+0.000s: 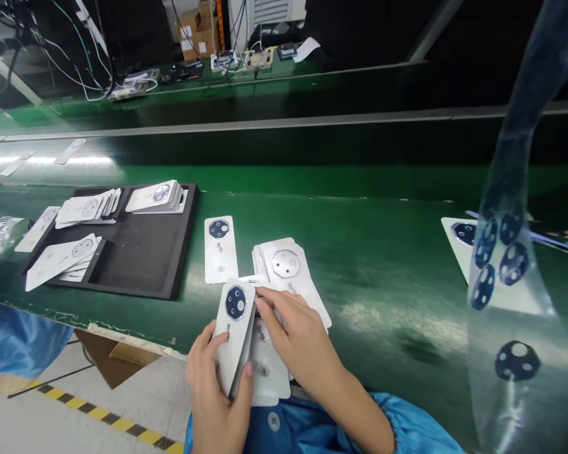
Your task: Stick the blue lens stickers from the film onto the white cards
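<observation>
My left hand (219, 384) grips a white phone back panel (233, 337) with a dark octagonal camera patch near its top, tilted up over the bench edge. At that panel's upper right corner, my right hand (296, 331) pinches with thumb and forefinger; the exact contact is partly hidden. Beneath both hands lie more white panels (271, 362), one with dark printed marks. Just beyond the right hand, a stack of panels (285, 263) shows a silvery camera patch on top. A single panel (220, 258) with a dark patch lies flat to the left of that stack.
A black divided tray (137, 252) at the left holds fanned piles of white panels. On the right, clear plastic film (508, 265) with dark camera-patch pieces hangs over another panel (454, 236). A metal rail (284, 125) crosses behind the green bench. A blue sleeve (21, 337) shows at far left.
</observation>
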Tool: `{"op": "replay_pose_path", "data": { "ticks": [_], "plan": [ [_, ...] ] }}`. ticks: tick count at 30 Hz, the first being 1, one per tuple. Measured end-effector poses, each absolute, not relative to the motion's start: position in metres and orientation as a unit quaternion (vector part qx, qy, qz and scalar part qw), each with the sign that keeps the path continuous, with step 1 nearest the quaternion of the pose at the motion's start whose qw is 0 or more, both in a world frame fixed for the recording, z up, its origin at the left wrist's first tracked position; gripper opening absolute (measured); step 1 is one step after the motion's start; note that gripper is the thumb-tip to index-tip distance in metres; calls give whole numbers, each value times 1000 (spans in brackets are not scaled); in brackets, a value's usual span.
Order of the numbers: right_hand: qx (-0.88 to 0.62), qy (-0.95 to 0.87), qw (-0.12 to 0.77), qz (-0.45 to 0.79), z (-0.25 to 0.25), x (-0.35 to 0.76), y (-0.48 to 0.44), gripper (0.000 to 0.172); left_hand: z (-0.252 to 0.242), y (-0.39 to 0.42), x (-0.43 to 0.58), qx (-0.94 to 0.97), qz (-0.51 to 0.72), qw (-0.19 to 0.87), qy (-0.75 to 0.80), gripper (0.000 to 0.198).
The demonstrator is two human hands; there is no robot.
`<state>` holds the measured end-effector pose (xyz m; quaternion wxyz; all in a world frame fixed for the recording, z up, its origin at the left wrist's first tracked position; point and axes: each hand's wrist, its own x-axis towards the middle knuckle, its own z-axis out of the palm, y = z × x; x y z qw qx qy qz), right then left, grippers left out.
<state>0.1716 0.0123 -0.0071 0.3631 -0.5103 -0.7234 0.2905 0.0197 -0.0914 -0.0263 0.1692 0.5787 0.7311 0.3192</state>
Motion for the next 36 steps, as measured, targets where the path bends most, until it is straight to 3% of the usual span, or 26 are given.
{"op": "replay_pose_path", "data": {
  "ticks": [8, 14, 21, 26, 31, 33, 36],
  "plan": [
    [-498, -685, 384, 368, -9, 175, 6, 30, -9, -86, 11, 459, 393, 333, 724, 47],
    [-500, -674, 396, 373, -12, 176, 5, 33, 0, -79, -5, 329, 434, 406, 734, 74],
    [-505, -690, 389, 343, -17, 175, 3, 30, 16, -71, -19, 248, 438, 478, 720, 75],
    [-523, -720, 398, 223, -20, 180, 4, 32, 0, -78, -10, 367, 407, 399, 735, 60],
    [-500, -791, 285, 206, -21, 183, 6, 69, -23, -96, 14, 566, 278, 148, 762, 45],
    [-501, -800, 256, 208, -20, 183, 6, 71, -29, -103, 23, 595, 234, 66, 766, 44],
    [-505, -797, 255, 209, -20, 182, 4, 68, -33, -112, 30, 609, 209, 26, 765, 46]
  ]
}}
